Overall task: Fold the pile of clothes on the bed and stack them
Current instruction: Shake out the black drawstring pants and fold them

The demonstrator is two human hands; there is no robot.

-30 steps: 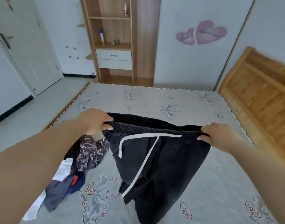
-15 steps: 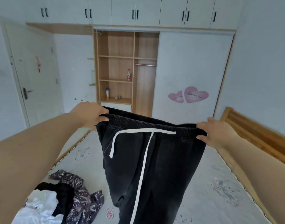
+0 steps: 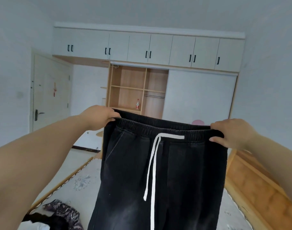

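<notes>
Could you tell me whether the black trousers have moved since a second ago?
Yes, upward. The black trousers, then draped on the bed, now hang above it, the waistband level with the wardrobe shelf holding the bottle.

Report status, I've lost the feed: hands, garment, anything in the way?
Left hand and right hand: each has a grip on the waistband. Black trousers held up, hanging over the bed. Unfolded pile lower left, nothing blocking.
</notes>
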